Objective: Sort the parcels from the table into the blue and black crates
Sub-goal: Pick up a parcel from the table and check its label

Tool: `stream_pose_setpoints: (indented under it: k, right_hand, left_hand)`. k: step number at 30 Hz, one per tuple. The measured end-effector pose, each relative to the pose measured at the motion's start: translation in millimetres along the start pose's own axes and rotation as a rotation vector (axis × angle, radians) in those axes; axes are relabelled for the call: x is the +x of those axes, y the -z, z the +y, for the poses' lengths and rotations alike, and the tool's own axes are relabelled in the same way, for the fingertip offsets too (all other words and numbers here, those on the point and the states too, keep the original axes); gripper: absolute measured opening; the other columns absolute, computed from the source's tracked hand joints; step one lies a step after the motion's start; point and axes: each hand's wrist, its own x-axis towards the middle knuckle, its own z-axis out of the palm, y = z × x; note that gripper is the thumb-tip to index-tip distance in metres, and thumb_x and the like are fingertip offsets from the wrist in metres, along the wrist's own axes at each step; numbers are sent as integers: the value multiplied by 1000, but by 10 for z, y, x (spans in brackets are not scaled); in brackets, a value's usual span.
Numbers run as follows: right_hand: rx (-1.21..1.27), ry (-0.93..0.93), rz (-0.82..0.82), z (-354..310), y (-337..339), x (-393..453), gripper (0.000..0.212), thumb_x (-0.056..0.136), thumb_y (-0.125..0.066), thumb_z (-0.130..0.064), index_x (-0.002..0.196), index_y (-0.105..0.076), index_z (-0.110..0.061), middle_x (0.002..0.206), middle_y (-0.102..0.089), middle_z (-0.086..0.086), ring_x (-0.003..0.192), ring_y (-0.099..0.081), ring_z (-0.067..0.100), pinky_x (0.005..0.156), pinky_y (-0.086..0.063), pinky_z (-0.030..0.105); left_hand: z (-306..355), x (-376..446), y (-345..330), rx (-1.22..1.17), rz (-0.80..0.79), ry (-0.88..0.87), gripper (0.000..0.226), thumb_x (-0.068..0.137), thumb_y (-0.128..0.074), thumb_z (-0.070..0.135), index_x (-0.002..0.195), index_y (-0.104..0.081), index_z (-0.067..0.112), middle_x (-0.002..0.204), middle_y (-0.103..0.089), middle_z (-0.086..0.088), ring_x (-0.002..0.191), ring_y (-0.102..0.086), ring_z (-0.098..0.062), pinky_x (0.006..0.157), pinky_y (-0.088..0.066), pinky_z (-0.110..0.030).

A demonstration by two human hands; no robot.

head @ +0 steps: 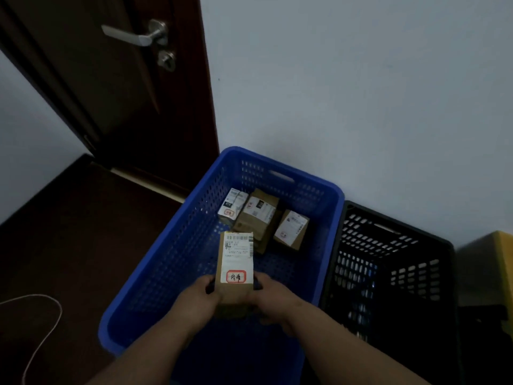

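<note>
A brown cardboard parcel (236, 265) with a white shipping label and a red-bordered sticker hangs over the blue crate (177, 245). My left hand (198, 298) grips its near left end and my right hand (273, 300) grips its near right end. Three parcels lie at the far end inside the blue crate: a white-labelled one (232, 206), a brown one (256, 215) in the middle and another brown one (291, 229) to its right. The black crate (394, 262) stands directly right of the blue one; its inside is dark.
Both crates stand on a dark floor against a pale wall. A dark wooden door (116, 79) with a metal handle is at the upper left. A thin white cord (45, 323) lies on the floor at the left. A yellow object (497, 245) sits beyond the black crate.
</note>
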Motion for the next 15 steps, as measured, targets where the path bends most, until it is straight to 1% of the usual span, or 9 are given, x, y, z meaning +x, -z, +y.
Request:
stream_pose_setpoints:
  k: [2,3,5,8,10,12,14,15]
  right_hand:
    - [-7,-25,30,-104,-31,175,69,88,-67,-34,147,-32,-39,130,-57,-3,107,-59,16,82,-50,29]
    - [-6,-42,47,-147,-44,257,70,88,-66,-34,148,-30,-41,131,-56,-2,107,-59,17,81,-50,31]
    - [21,-58,80,-238,-73,396,70,89,-63,-31,148,-28,-43,127,-59,0,96,-60,16,74,-49,29]
    - [106,-72,135,-365,-133,639,65,91,-61,-25,146,-31,-43,111,-65,1,81,-59,16,66,-48,27]
    - [160,-81,164,-452,-167,833,63,92,-61,-23,145,-34,-44,106,-68,0,79,-59,16,66,-48,28]
    - [209,-82,191,-524,-202,1054,63,92,-62,-20,144,-34,-44,105,-69,0,78,-60,16,65,-48,28]
    - [250,-73,227,-585,-215,1285,62,92,-61,-18,143,-36,-43,105,-69,-1,78,-61,16,62,-48,26]
    - [257,-68,247,-615,-205,1401,61,92,-61,-18,142,-38,-43,106,-69,-2,79,-62,16,61,-49,25]
  left_hand:
    - [47,209,115,8,-10,-11,48,99,-54,26,145,-41,23,140,-52,-5,106,-51,-12,85,-42,-23]
    - [66,314,168,16,-10,-18,49,98,-55,27,145,-42,25,140,-53,-5,105,-51,-11,84,-42,-23]
    - [117,520,264,55,-26,-34,49,98,-55,31,145,-42,27,140,-53,-3,104,-50,-10,84,-42,-24]
    - [161,841,418,124,-78,-65,51,99,-53,36,147,-39,29,141,-52,0,104,-48,-8,86,-42,-24]
    - [187,1057,517,149,-108,-83,48,100,-52,35,146,-40,30,141,-52,2,104,-47,-6,86,-41,-23]
    - [204,1283,599,141,-122,-88,44,101,-51,29,144,-43,31,137,-55,4,105,-50,-6,90,-45,-24]
    - [233,1501,647,129,-124,-82,42,101,-50,23,142,-46,33,127,-57,9,103,-57,-11,93,-50,-30]
    - [262,1593,655,120,-123,-88,43,101,-49,20,141,-46,33,119,-55,12,101,-57,-12,90,-51,-29]
